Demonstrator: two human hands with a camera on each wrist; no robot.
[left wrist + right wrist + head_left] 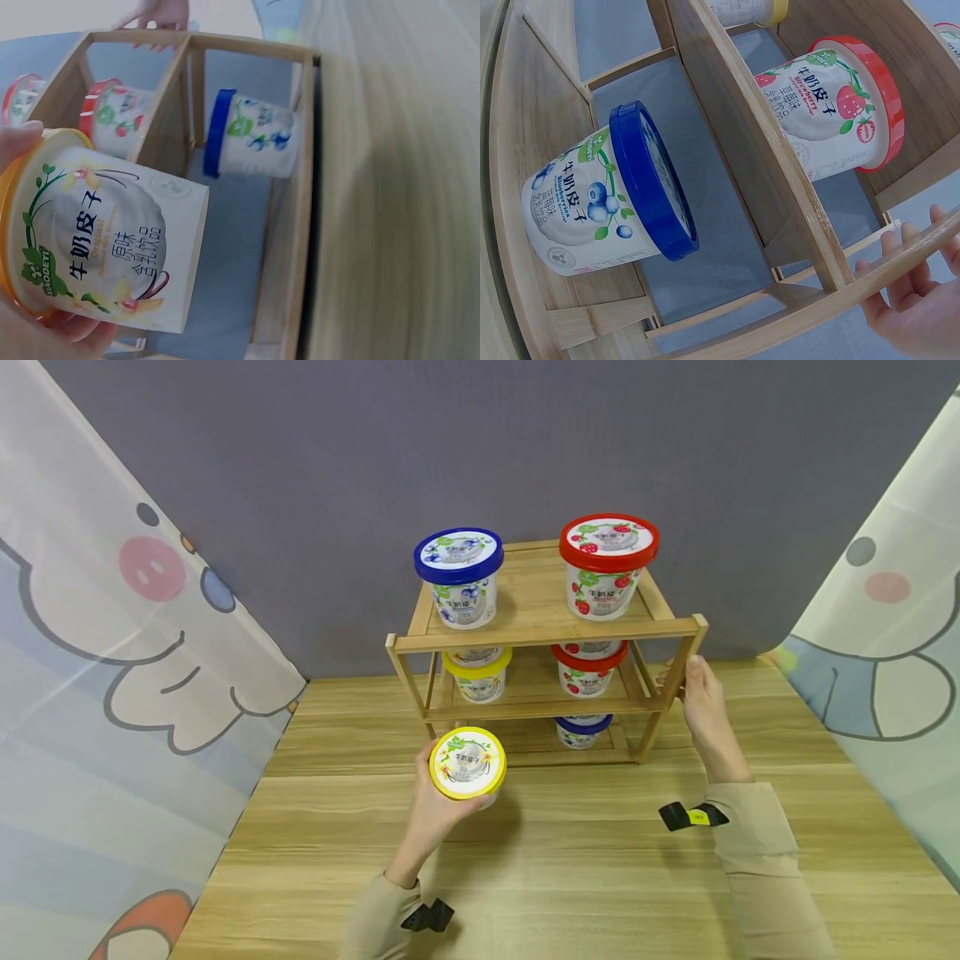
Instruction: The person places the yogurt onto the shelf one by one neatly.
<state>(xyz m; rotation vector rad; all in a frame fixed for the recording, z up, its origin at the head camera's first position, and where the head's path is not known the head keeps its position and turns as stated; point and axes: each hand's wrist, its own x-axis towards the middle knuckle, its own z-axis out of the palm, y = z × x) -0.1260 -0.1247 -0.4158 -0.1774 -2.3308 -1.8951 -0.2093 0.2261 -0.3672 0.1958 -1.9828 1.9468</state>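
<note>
A tub with a yellow lid (468, 763) is gripped by my left hand (437, 810) in front of the shelf's lower left side. Its vanilla-flower print faces the left wrist view, thumb and fingers round its lid end. My right hand (707, 714) holds the right side post of the wooden shelf (547, 631), fingers curled about the wood in the right wrist view. On the bottom tier stands a blue-lidded blueberry tub (592, 199), right of centre. The middle tier bears another yellow-lidded tub (482, 687) and a red-lidded strawberry tub (829, 112).
Up on the top tier are a blue-lidded tub (463, 602) at left and a red-lidded tub (603, 589) at right. The shelf stands on a wood-grain table (585, 877) against a grey backdrop (360, 460). Cartoon-printed curtains (75, 610) hang at both sides.
</note>
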